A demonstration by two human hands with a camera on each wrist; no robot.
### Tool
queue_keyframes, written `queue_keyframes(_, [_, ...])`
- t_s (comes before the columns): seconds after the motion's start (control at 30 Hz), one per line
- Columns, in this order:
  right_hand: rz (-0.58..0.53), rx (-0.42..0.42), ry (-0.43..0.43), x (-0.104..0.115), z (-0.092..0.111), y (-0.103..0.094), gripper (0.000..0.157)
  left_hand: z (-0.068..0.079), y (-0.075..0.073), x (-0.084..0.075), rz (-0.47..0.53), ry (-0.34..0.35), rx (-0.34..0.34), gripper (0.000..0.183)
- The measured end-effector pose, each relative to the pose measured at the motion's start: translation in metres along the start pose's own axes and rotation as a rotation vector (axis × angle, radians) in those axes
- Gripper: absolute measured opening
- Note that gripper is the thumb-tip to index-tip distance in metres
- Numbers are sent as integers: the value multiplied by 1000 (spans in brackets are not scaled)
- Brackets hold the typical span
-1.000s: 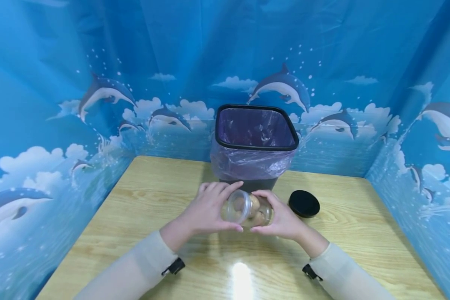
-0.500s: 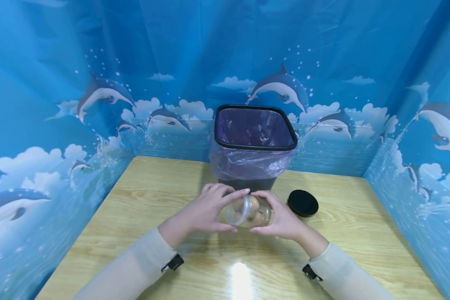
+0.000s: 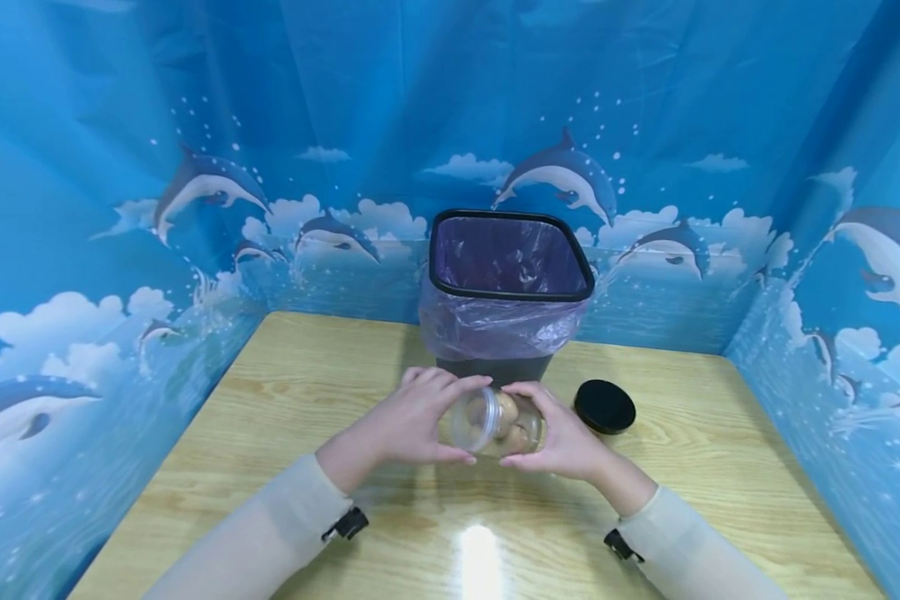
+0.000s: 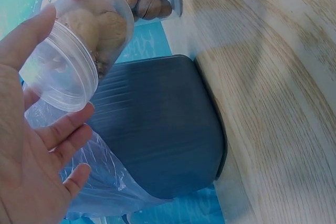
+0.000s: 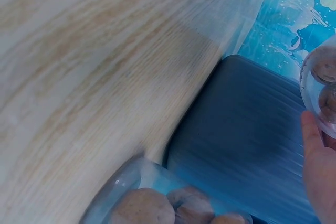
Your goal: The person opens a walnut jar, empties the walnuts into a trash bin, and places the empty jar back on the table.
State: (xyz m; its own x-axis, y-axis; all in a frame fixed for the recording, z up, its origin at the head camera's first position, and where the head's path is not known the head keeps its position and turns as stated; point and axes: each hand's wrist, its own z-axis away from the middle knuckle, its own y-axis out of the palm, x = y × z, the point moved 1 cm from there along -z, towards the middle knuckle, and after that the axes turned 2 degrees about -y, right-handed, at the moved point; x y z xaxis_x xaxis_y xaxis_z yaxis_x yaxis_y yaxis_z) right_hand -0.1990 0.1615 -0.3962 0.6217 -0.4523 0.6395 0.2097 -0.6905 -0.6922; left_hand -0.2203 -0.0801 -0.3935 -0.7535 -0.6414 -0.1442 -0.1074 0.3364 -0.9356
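Note:
A clear plastic jar (image 3: 521,433) with walnuts inside lies tilted on its side between both hands, above the table and in front of the bin. My right hand (image 3: 566,437) grips its base end. My left hand (image 3: 408,417) spans the ridged rim end with thumb and index finger; in the left wrist view the thumb and fingers (image 4: 73,129) lie about that rim, the lower fingers spread. Whether a clear cover closes the mouth, I cannot tell. Right of the hands stands a second walnut jar (image 4: 149,6), topped by a black lid (image 3: 605,406).
Behind the hands stands a dark bin (image 3: 495,367) with a black rim and a purple liner bag (image 3: 502,329). A wooden table (image 3: 322,367) lies beneath. Blue dolphin-print curtains (image 3: 390,100) enclose the back and sides.
My left index finger has slid right over the rim, then partly back, while the left thumb has shifted slightly left. The jar and right hand have hardly moved.

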Motion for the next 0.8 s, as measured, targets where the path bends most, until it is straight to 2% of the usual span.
queue_keyframes(0.37, [-5, -5, -7, -2, -1, 2, 82, -2, 1, -2, 26, -124, 38, 97])
queue_keyframes(0.8, [-23, 5, 16, -6, -2, 4, 82, -4, 4, -3, 17, -234, 61, 97])
